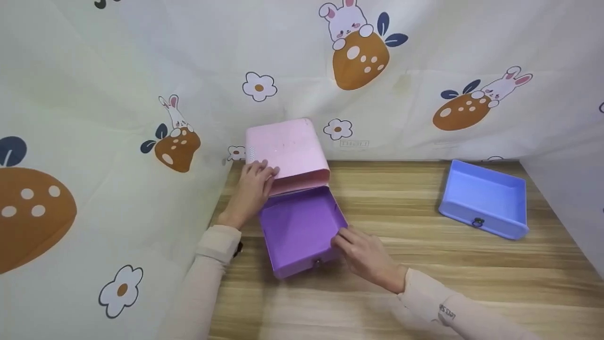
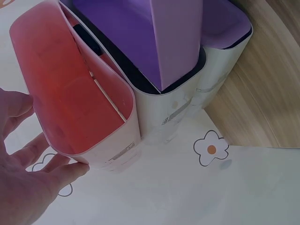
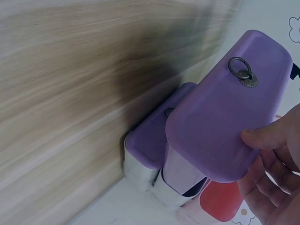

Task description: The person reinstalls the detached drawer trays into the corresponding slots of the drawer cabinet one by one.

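In right grip (image 1: 369, 256), purple drawer (image 1: 302, 229) — edge pinched

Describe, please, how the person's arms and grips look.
The left sleeve and right sleeve are long, pale pinkish; the right bears dark lettering, unreadable here. A dark item shows at the left cuff. Left grip and right grip are bare.

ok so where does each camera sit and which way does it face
Head: worn on the head, facing forward and down at the pink box, purple drawer and blue drawer; left hand, right hand and sleeves show.
Left wrist: on that wrist, facing the pink box's open front; left hand shows.
Right wrist: on that wrist, facing the purple drawer's front and ring pull; right hand shows.
Shared: both wrist views show the purple drawer.
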`<state>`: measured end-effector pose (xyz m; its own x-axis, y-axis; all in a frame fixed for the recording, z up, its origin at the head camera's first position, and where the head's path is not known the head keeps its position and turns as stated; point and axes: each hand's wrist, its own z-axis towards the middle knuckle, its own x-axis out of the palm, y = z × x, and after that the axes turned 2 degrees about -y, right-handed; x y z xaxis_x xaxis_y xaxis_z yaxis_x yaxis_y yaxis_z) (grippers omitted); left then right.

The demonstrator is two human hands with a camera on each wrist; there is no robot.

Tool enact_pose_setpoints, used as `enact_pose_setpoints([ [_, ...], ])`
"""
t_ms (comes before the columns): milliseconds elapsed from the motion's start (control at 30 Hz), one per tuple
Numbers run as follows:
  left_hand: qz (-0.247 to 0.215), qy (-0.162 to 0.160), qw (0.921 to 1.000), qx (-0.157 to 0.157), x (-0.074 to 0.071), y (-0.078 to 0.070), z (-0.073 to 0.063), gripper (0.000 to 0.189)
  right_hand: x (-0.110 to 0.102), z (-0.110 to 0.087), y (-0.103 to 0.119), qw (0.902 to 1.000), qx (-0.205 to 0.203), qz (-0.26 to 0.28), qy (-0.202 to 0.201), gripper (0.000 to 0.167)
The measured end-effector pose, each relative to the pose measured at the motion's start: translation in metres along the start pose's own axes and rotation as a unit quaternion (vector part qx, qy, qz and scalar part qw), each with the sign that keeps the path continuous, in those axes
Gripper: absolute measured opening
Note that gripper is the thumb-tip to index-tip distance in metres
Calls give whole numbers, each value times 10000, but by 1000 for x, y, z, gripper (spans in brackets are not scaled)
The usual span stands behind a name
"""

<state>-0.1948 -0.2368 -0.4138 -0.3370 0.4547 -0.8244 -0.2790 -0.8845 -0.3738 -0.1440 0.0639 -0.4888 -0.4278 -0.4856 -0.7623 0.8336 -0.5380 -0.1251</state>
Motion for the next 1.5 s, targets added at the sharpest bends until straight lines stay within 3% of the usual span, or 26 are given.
enact_pose_setpoints([
  [267, 149, -134, 9998, 83, -1, 1, 0, 21, 8, 14, 1, 10000, -54, 65, -3, 32],
  [600, 108, 22, 9999, -33, -1, -2, -2, 23, 25, 22, -4, 9999, -111, -16, -109, 35],
  [867, 97, 132, 9997, -176, -1, -2, -1, 23, 30, 24, -6, 9977, -354, -552, -143, 28],
  [1267, 263, -101, 9995, 125, 0, 2, 0, 19, 40, 34, -15, 9970, -498, -456, -376, 24],
  [1500, 256, -34, 9997, 15, -1, 0, -1, 19, 43, 45, -20, 9963, -552, -550, -367, 19],
])
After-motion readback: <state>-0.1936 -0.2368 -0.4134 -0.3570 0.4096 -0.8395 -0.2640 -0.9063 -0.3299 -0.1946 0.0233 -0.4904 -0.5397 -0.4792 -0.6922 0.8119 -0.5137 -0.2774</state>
